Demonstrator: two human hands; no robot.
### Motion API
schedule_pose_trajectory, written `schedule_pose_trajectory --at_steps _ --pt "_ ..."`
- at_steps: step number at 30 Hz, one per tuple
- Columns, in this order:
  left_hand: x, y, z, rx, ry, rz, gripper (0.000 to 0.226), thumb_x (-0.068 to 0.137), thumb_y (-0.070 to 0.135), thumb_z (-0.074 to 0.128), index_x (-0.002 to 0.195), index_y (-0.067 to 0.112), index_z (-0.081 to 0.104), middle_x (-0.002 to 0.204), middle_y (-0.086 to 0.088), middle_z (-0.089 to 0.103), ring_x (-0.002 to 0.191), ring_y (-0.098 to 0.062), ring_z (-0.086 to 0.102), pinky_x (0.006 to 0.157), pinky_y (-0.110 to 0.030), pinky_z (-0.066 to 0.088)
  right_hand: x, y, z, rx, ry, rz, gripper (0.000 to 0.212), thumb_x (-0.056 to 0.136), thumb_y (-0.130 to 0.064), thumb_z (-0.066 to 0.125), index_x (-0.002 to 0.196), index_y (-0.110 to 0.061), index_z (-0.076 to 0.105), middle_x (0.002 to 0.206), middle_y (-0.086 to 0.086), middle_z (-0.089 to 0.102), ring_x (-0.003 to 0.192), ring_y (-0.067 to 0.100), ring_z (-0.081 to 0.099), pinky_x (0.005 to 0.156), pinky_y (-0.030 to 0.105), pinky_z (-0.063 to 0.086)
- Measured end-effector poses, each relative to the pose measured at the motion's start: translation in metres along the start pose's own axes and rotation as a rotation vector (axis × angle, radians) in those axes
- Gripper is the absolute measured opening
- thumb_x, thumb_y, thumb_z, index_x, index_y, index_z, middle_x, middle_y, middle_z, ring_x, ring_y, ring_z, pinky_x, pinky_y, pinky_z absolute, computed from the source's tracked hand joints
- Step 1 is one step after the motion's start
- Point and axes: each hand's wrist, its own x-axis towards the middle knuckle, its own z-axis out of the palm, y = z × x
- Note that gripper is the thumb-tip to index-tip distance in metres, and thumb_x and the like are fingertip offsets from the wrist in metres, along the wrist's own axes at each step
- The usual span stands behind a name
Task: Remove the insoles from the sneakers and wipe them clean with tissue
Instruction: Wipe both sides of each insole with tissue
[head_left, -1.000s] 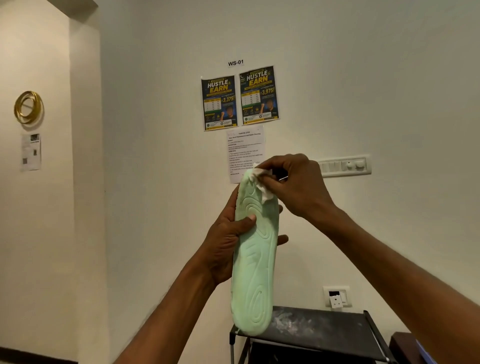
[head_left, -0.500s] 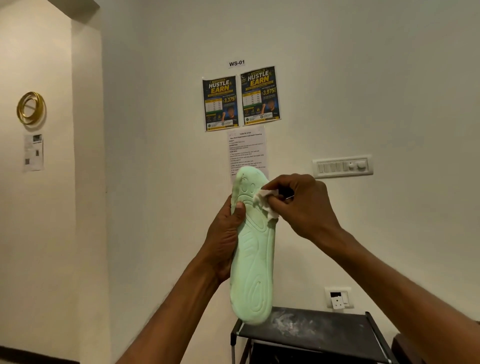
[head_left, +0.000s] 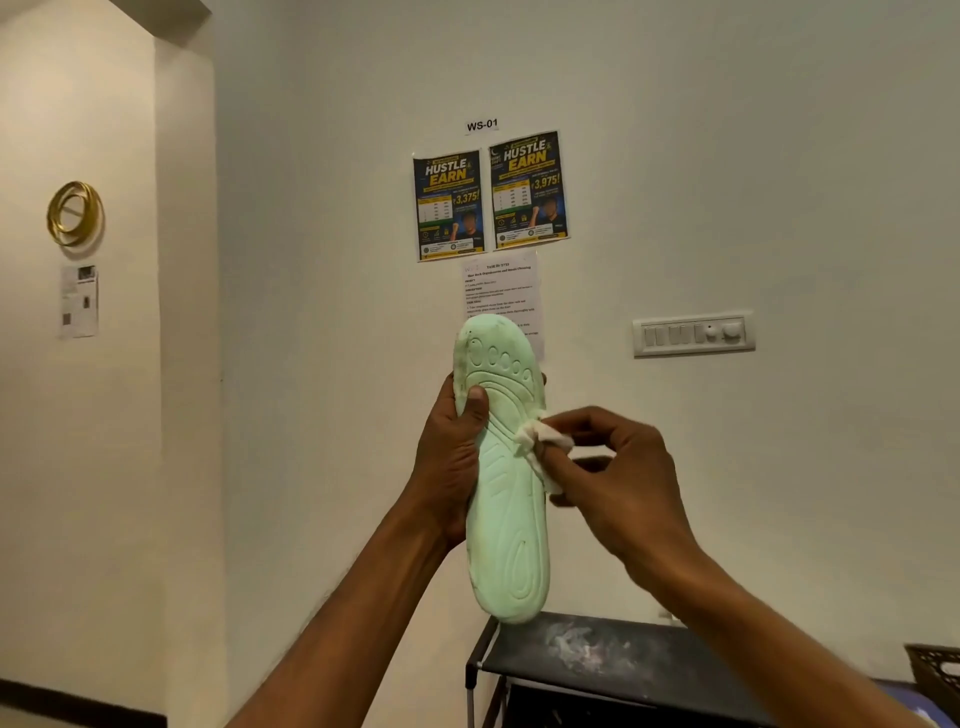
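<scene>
While left hand (head_left: 452, 467) grips insole (head_left: 506, 519) upright, thumb on front, so ribbed face shows, right hand (head_left: 618, 483) pinches tissue (head_left: 540, 441) vs right edge, prob. for wiping.

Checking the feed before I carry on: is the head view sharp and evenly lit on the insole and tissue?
Head view: the insole is sharp, its ridges readable; the tissue and right hand look slightly soft; the light is dim and warm, with no glare; small print on the wall sheet is unreadable.
</scene>
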Motion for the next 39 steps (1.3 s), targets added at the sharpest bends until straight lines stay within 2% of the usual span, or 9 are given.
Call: schedule_pose_trajectory --at_steps 3,7,11,17,25,27,32,36,39 --pt "-0.001 0.001 -0.002 0.000 0.000 -0.006 0.041 0.109 0.026 0.042 0.145 0.008 0.049 0.135 -0.025 0.065 0.122 -0.046 0.065 0.098 -0.058 0.056 -0.016 0.007 0.007 0.130 0.001 0.096 0.015 0.081 -0.017 0.081 0.094 -0.024 0.077 0.091 -0.003 0.073 0.071 0.020 0.074 0.058 0.036 0.062" --pt "-0.007 0.002 -0.004 -0.074 -0.077 -0.179 0.043 0.108 0.029 0.048 0.148 0.014 0.047 0.137 -0.023 0.065 0.122 -0.047 0.064 0.092 -0.060 0.057 0.003 0.007 0.007 0.119 0.110 0.064 0.016 0.080 -0.017 0.082 0.093 -0.024 0.076 0.087 -0.005 0.074 0.073 0.018 0.074 0.059 0.029 0.061" --pt "-0.017 -0.005 -0.008 -0.170 -0.131 -0.251 0.049 0.103 0.010 0.052 0.151 0.011 0.043 0.139 -0.023 0.063 0.122 -0.044 0.066 0.096 -0.053 0.058 0.030 0.007 0.000 0.044 0.212 -0.024 0.019 0.080 -0.017 0.082 0.097 -0.022 0.076 0.090 -0.008 0.075 0.077 0.013 0.074 0.066 0.034 0.064" --pt "-0.025 -0.013 -0.009 -0.141 -0.198 -0.178 0.050 0.103 0.014 0.053 0.152 0.017 0.044 0.146 -0.023 0.058 0.130 -0.051 0.056 0.108 -0.070 0.043 0.026 0.024 -0.001 -0.191 0.246 -0.163 0.018 0.085 -0.026 0.078 0.103 -0.023 0.074 0.094 -0.008 0.075 0.079 0.007 0.073 0.073 0.028 0.063" --pt "-0.022 -0.014 -0.003 -0.183 -0.129 -0.161 0.041 0.111 0.022 0.038 0.150 0.026 0.050 0.145 -0.018 0.060 0.130 -0.047 0.059 0.102 -0.066 0.049 0.051 0.010 -0.004 -0.366 0.161 -0.356 0.021 0.089 -0.023 0.073 0.108 -0.016 0.073 0.092 -0.006 0.069 0.076 -0.005 0.063 0.065 0.000 0.046" --pt "-0.019 -0.013 -0.002 -0.180 -0.106 -0.130 0.041 0.112 0.021 0.036 0.150 0.026 0.050 0.145 -0.016 0.061 0.130 -0.045 0.060 0.101 -0.065 0.051 0.051 0.005 -0.005 -0.380 0.127 -0.376 0.022 0.088 -0.021 0.074 0.109 -0.015 0.073 0.093 -0.005 0.069 0.077 -0.005 0.063 0.067 0.001 0.047" --pt "-0.013 -0.012 -0.009 -0.196 -0.073 -0.081 0.044 0.112 0.019 0.032 0.153 0.020 0.046 0.148 -0.021 0.057 0.135 -0.040 0.056 0.108 -0.056 0.050 -0.009 0.021 -0.003 -0.399 -0.081 -0.456 0.023 0.082 -0.010 0.080 0.102 -0.019 0.077 0.090 -0.006 0.071 0.074 0.007 0.067 0.065 0.022 0.056" --pt "-0.016 -0.018 -0.008 -0.198 -0.090 -0.099 0.044 0.109 0.020 0.037 0.152 0.023 0.047 0.148 -0.018 0.058 0.134 -0.039 0.057 0.108 -0.056 0.050 -0.004 0.024 -0.004 -0.399 -0.037 -0.464 0.024 0.080 -0.008 0.081 0.101 -0.019 0.078 0.092 -0.006 0.072 0.076 0.005 0.067 0.066 0.021 0.057" --pt "-0.015 -0.018 -0.002 -0.207 -0.092 -0.089 0.044 0.107 0.020 0.040 0.149 0.025 0.051 0.146 -0.012 0.061 0.130 -0.038 0.061 0.098 -0.054 0.057 0.026 0.008 -0.006 -0.363 0.056 -0.448 0.019 0.084 -0.014 0.078 0.102 -0.019 0.076 0.093 -0.003 0.072 0.076 0.002 0.067 0.066 0.010 0.053"
